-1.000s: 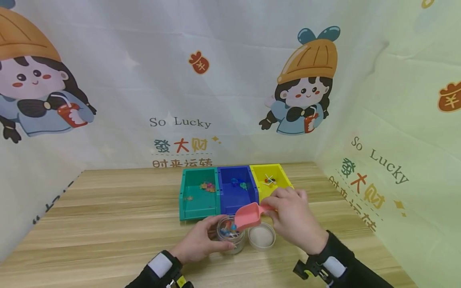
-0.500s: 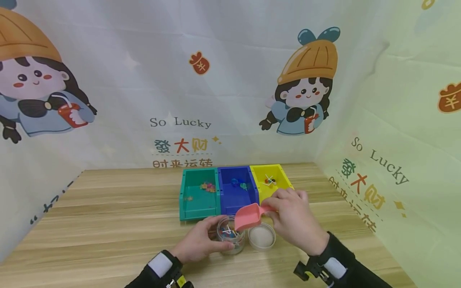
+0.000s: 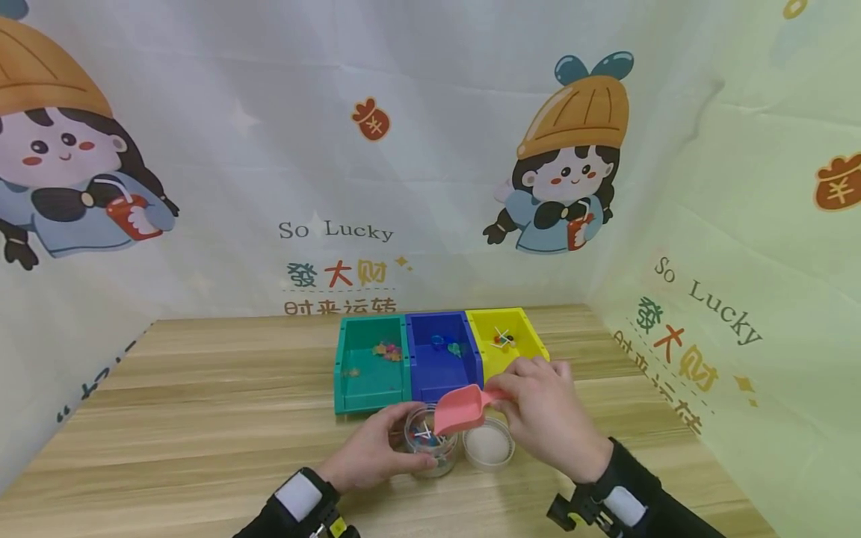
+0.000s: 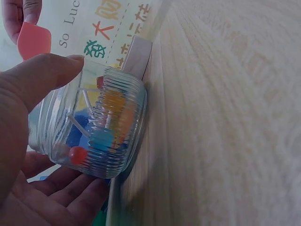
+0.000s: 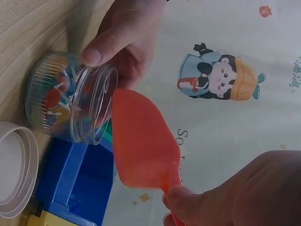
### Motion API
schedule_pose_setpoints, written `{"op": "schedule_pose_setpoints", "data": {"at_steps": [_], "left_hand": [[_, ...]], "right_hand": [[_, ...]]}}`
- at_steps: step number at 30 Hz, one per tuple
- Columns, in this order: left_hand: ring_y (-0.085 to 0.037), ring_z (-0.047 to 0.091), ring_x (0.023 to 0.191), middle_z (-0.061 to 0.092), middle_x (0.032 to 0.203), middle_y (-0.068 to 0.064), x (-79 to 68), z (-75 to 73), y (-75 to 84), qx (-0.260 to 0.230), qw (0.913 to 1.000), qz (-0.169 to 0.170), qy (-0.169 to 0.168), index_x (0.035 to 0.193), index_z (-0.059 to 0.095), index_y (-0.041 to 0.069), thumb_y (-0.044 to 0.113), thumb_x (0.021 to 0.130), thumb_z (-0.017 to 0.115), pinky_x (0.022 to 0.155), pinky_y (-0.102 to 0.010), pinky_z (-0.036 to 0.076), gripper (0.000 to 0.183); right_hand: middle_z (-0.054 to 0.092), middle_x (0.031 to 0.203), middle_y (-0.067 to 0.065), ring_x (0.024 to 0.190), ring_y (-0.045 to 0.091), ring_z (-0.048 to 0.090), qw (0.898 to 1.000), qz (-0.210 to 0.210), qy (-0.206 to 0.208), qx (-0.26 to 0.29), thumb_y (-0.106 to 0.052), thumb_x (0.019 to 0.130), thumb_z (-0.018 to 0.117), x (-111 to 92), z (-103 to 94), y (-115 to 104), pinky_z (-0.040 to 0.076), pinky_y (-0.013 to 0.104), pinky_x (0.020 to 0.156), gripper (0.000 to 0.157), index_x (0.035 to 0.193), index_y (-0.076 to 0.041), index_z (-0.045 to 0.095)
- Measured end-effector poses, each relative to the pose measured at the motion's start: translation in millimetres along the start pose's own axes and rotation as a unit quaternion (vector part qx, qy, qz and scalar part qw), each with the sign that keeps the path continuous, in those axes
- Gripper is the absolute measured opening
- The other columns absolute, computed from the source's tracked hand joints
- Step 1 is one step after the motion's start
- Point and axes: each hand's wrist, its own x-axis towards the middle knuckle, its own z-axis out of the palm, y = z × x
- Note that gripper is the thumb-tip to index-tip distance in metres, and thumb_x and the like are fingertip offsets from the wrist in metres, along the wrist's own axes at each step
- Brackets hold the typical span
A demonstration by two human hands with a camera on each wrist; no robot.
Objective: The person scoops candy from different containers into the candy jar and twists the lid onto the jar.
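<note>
A clear ribbed glass jar [image 5: 54, 92] stands uncapped on the table, holding several small colourful pieces with balls and white sticks, like tiny lollipops. My left hand [image 3: 377, 450] grips it, thumb on the near side and fingers behind. Just above the jar's mouth, a pink scoop [image 3: 460, 409] is tilted with its front edge over the rim. My right hand [image 3: 548, 418] pinches the scoop's handle. In the right wrist view the scoop's blade [image 5: 146, 141] overlaps the rim.
A white lid [image 3: 489, 444] lies right of the jar. Behind stand green [image 3: 366, 388], blue [image 3: 437, 377] and yellow [image 3: 519, 321] bins holding small pieces; mini lollipops lie in the yellow one. A printed cloth [image 3: 430, 187] hangs behind the table.
White sticks now show in the jar's mouth where a blue ball showed a second ago. The scoop and right hand have shifted slightly left and down; the left hand keeps its grip.
</note>
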Motion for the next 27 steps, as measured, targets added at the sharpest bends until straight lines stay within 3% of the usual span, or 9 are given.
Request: {"op": "schedule_pose_setpoints", "data": {"at_steps": [8,13,27], "left_hand": [[-0.043,0.057,0.145,0.059,0.157,-0.018,-4.3,-5.0,4.4,-0.002,1.0000,0.001,0.009,0.162,0.049,0.003,0.024,0.088,0.094,0.122,-0.065,0.046,0.089],[-0.046,0.056,0.147,0.054,0.164,-0.021,-8.0,-11.9,9.4,-0.013,0.9998,0.007,0.014,0.163,0.048,0.002,0.027,0.090,0.094,0.119,-0.062,0.051,0.090],[-0.042,0.058,0.144,0.060,0.156,-0.022,-11.2,-33.0,13.4,-0.013,0.9961,0.056,0.067,0.161,0.050,0.002,0.022,0.095,0.088,0.119,-0.052,0.054,0.079]], "right_hand": [[0.071,0.094,-0.003,0.096,0.020,0.062,1.000,-0.003,0.000,0.006,-0.008,0.091,0.088,1.5,1.9,-2.3,0.033,0.043,0.089,0.013,0.102,-0.013,0.084],[0.071,0.094,-0.002,0.097,0.021,0.062,1.000,-0.008,0.004,0.016,-0.011,0.094,0.087,3.5,2.1,-6.2,0.033,0.043,0.088,0.011,0.104,-0.012,0.084],[0.076,0.102,0.003,0.101,0.025,0.062,0.998,0.004,0.006,0.057,-0.019,0.097,0.085,17.4,3.7,-23.5,0.037,0.044,0.090,0.015,0.109,-0.011,0.081]]}}
